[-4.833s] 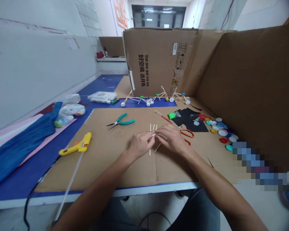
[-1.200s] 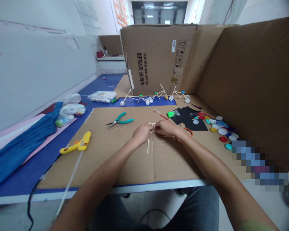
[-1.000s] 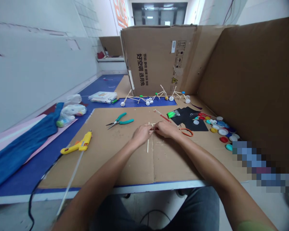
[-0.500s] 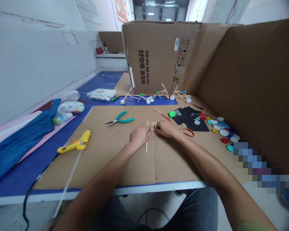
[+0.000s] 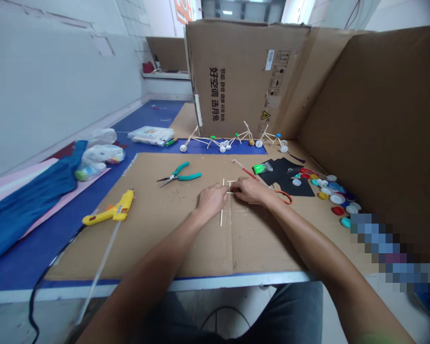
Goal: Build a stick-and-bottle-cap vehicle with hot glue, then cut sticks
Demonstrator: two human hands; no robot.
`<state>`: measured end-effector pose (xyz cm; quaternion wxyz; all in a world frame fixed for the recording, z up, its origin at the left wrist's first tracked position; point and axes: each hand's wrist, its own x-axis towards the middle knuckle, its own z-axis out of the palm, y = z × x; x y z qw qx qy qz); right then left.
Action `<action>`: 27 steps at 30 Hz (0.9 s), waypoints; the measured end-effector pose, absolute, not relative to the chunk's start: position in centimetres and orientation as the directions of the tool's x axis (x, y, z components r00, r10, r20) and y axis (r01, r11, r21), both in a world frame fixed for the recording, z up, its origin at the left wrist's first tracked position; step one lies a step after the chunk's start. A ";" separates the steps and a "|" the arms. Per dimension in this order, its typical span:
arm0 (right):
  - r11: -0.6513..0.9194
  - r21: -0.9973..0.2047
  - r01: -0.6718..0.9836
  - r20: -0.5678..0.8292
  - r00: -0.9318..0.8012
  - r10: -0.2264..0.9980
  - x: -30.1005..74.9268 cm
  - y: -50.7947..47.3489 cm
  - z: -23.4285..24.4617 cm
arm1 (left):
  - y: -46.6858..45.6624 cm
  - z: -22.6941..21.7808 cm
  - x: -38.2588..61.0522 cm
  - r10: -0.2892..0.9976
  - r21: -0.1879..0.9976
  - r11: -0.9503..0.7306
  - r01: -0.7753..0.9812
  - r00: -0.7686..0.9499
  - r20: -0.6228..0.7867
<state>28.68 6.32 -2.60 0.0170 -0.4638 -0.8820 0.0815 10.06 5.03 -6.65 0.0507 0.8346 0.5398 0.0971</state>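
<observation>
Both my hands rest on the cardboard sheet [image 5: 186, 243] near its middle. My left hand [image 5: 211, 199] has its fingers curled down onto a long thin wooden stick [image 5: 221, 217] that runs toward me. My right hand [image 5: 249, 189] pinches short wooden sticks [image 5: 231, 182] laid crosswise to the long one, the fingertips of the two hands almost touching. Orange-handled scissors [image 5: 284, 197] lie just right of my right wrist.
Teal pliers [image 5: 181, 175] lie left of my hands, a yellow glue gun [image 5: 109, 213] farther left with its cord. Coloured bottle caps [image 5: 335, 196] and black paper [image 5: 286, 174] sit at the right. Stick-and-cap models [image 5: 232, 141] stand before the cardboard box [image 5: 243, 76]. Cardboard walls close the right.
My hands have moved forward from a second-ago pose only slightly; since several seconds ago they went farther up the cardboard and the sticks now lie crossed. The camera tilted a little.
</observation>
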 end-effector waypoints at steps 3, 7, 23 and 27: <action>0.555 -0.173 0.814 -0.049 -0.570 0.820 28.7 6.4 -2.5 | 5.3 -6.6 10.2 0.907 0.184 -0.421 0.888 0.409 0.100; 0.537 -0.161 0.828 -0.056 -0.551 0.833 28.5 6.3 -2.5 | 5.5 -6.6 10.2 0.910 0.196 -0.415 0.889 0.405 0.089; 0.367 -0.127 0.921 -0.053 -0.376 0.925 29.6 5.8 0.5 | 5.5 -6.4 10.2 0.902 0.172 -0.430 0.886 0.416 0.113; 0.393 -0.150 0.907 0.023 -0.394 0.919 29.2 4.4 2.4 | 5.2 -6.1 10.1 0.914 0.189 -0.403 0.896 0.384 0.127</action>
